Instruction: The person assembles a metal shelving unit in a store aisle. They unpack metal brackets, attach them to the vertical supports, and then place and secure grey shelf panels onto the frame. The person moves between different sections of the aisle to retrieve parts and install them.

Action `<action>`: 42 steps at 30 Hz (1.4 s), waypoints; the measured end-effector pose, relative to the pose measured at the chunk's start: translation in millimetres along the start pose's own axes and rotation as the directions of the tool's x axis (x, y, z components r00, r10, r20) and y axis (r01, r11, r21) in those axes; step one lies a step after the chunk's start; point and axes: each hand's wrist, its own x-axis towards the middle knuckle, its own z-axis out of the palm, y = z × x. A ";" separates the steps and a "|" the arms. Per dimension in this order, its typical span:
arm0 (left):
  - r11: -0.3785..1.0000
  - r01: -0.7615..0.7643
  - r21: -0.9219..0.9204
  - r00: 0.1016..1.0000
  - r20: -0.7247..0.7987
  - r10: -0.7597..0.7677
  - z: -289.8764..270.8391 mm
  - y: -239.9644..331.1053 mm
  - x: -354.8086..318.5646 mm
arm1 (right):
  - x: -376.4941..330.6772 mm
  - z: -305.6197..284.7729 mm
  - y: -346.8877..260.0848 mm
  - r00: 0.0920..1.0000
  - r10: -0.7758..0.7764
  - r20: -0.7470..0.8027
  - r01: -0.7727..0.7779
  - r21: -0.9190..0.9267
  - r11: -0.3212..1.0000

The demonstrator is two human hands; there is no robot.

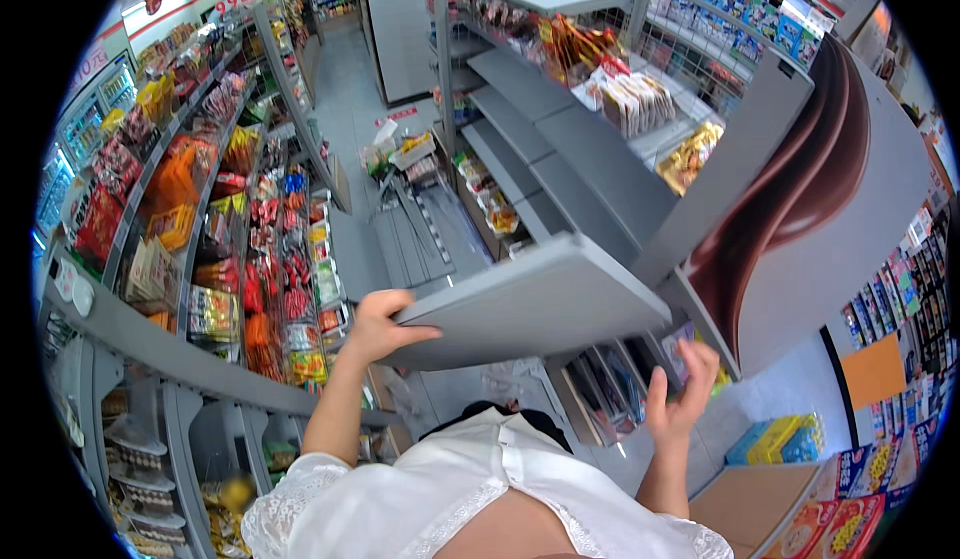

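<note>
Shelf panel [540,304] is gripped at its left corner by the left hand [383,329], right hand [682,399] held just off its right one. Packets [630,102] are piled toward the right edge of the rack [590,164] behind; flat parts [400,239] are strewn off its left edge, stocked shelves [301,109] further over.

By the grey rack [590,154], white packets [632,104] and golden packets [690,157] are carried; by the left shelf [203,199], many colourful bags [265,259] are held; on the tiled floor [340,89], grey boards [405,234] are laid.
</note>
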 end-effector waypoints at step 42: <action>-0.334 0.003 -0.943 0.985 0.061 -0.163 -40.7 -192.4 457.9 | 225.0 360.1 49.5 0.714 0.700 -0.001 -0.044 0.998 0.047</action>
